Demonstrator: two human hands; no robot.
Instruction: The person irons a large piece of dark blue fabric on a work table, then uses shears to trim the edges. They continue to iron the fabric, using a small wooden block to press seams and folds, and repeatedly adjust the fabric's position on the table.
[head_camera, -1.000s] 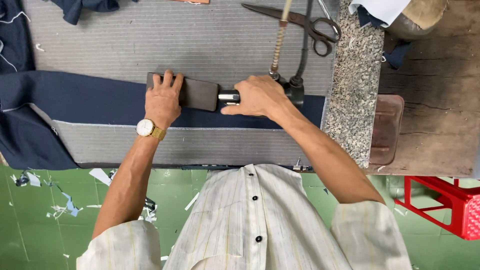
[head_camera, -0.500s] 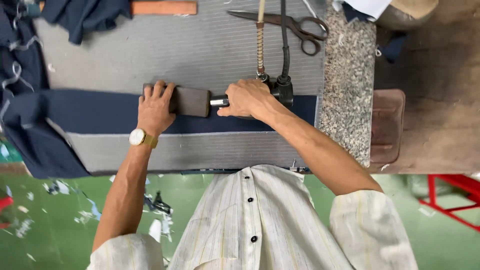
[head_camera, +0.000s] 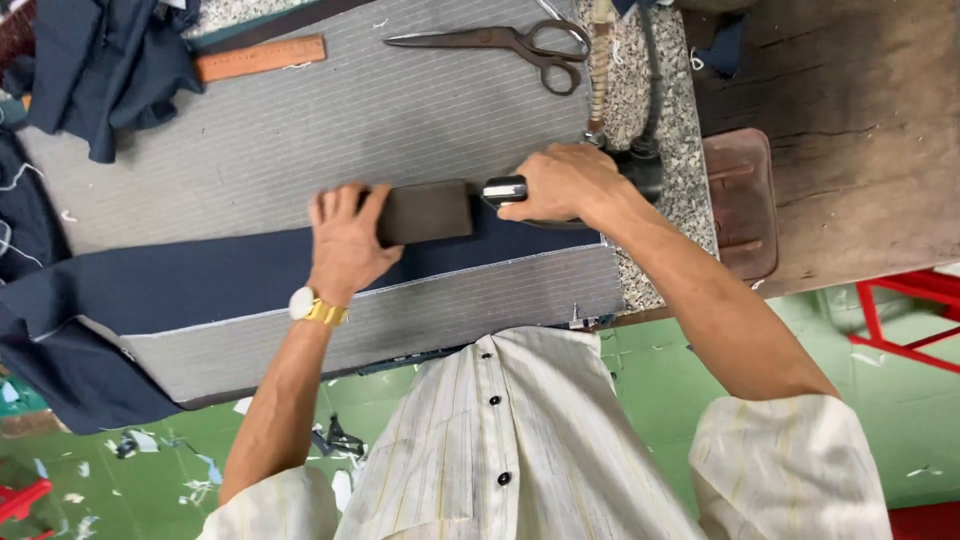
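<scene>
A strip of dark navy cloth (head_camera: 190, 285) lies across a grey striped padded table (head_camera: 300, 130). My left hand (head_camera: 345, 240) presses flat on a dark brown block (head_camera: 425, 212) that rests on the cloth. My right hand (head_camera: 560, 183) is closed around the handle of a steam iron (head_camera: 640, 165), just right of the block. A hose and a cord rise from the iron toward the far edge. The iron's sole is hidden under my hand.
Large scissors (head_camera: 500, 42) lie at the far side of the pad, a wooden ruler (head_camera: 260, 58) to their left. More navy cloth (head_camera: 100, 70) is heaped far left. A reddish iron rest (head_camera: 742, 200) sits on the wooden bench at right. Fabric scraps litter the green floor.
The view has tilted and shifted. Both hands, the block and the iron have moved a little to the right along the navy cloth. The grips are unchanged.
</scene>
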